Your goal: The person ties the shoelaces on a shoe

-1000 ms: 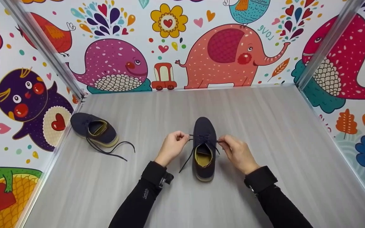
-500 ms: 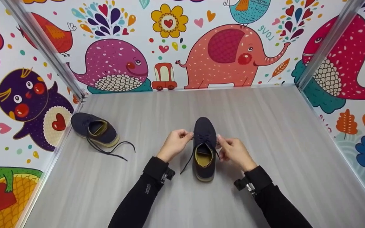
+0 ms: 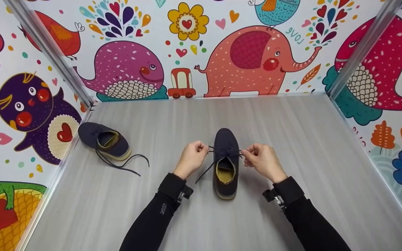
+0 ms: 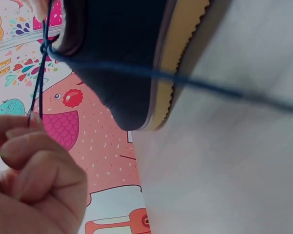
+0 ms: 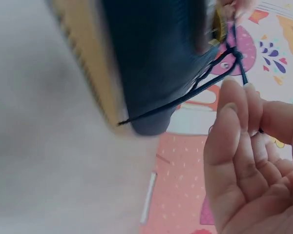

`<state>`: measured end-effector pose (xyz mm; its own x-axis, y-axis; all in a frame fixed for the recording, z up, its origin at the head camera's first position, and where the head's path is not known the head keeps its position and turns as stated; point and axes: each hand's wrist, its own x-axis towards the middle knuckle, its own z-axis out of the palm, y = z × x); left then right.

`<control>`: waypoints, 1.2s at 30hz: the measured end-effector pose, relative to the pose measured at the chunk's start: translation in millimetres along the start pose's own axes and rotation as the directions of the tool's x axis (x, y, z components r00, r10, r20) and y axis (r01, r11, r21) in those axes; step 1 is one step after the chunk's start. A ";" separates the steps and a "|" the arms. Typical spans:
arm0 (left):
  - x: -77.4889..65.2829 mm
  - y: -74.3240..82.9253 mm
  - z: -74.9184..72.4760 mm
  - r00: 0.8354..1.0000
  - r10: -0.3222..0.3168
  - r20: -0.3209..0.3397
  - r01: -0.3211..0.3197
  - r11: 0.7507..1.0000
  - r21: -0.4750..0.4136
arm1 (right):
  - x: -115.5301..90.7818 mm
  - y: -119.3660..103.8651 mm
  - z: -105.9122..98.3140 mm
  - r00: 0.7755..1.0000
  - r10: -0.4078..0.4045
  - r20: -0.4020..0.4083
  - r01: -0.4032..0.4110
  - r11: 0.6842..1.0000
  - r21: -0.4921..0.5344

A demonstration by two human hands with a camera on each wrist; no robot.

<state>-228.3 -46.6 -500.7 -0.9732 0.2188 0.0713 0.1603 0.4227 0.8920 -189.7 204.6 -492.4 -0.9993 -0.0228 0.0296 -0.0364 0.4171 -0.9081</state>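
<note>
A dark navy lace-up shoe [image 3: 226, 137] with a tan sole stands toe-away on the floor between the two hands. The left hand [image 3: 191, 158] pinches a loop of its shoelace [image 4: 41, 90], drawn out to the left. On the other side, the right hand [image 3: 264, 162] pinches lace between thumb and fingers and holds it out to the right. A knot [image 5: 234, 51] shows over the shoe's opening in the right wrist view. One loose lace end [image 4: 210, 87] crosses the shoe's side in the left wrist view.
A matching shoe [image 3: 119, 148] lies to the left by the wall, its untied laces [image 3: 122, 169] trailing on the grey floor [image 3: 173, 118]. Walls [image 3: 183, 45] with cartoon animals enclose the floor at the back and both sides.
Half a second ago both hands were closer in, the right fingers spread at the shoe's side. Now they have drawn outward, with lace stretched on each side. The shoe stays put.
</note>
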 end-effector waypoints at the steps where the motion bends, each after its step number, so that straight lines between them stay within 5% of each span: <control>1: -1.5 -0.6 0.6 1.000 0.003 -0.015 -0.003 1.000 0.017 | 0.1 1.3 0.9 1.000 -0.011 -0.022 0.011 1.000 -0.004; 8: -9.6 -7.9 7.4 0.994 0.033 -0.100 -0.029 0.999 0.041 | 0.0 10.0 10.5 0.986 -0.013 -0.168 0.015 1.000 0.015; 12: -8.4 -9.3 7.5 0.993 0.097 -0.070 -0.098 0.995 -0.024 | 1.5 10.7 10.0 0.996 0.028 -0.090 -0.030 0.999 -0.021; 17: -4.8 -7.8 4.2 0.995 0.102 -0.016 -0.103 0.993 -0.066 | 7.1 9.7 5.8 0.995 0.038 0.094 -0.031 0.996 -0.080; 20: -3.0 -5.6 3.8 0.994 0.109 -0.006 -0.109 0.992 -0.064 | 10.6 7.9 5.2 0.991 0.013 0.132 -0.012 1.000 -0.011; 24: -2.3 -4.6 3.8 0.990 0.136 -0.038 -0.137 0.991 0.001 | 12.3 6.3 2.3 1.000 -0.013 0.008 0.012 0.997 0.075; 29: -3.0 -6.9 3.1 0.989 0.115 -0.096 -0.110 0.992 0.060 | 10.4 7.7 -4.9 0.989 -0.019 -0.145 0.024 0.999 0.035; 33: -3.1 -4.9 5.8 0.992 0.118 -0.042 -0.116 0.992 0.040 | 9.1 3.9 -0.2 0.985 -0.159 -0.061 0.150 0.981 -0.126; 36: -2.3 -1.6 9.5 0.991 0.131 -0.015 -0.130 0.991 0.022 | 9.0 0.6 7.3 0.951 -0.310 0.011 0.304 0.924 -0.233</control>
<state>-224.8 -39.5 -506.5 -0.9462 0.2592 0.1938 0.2895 0.4098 0.8650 -198.6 198.0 -495.7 -0.9386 -0.1611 0.3050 -0.3393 0.5900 -0.7327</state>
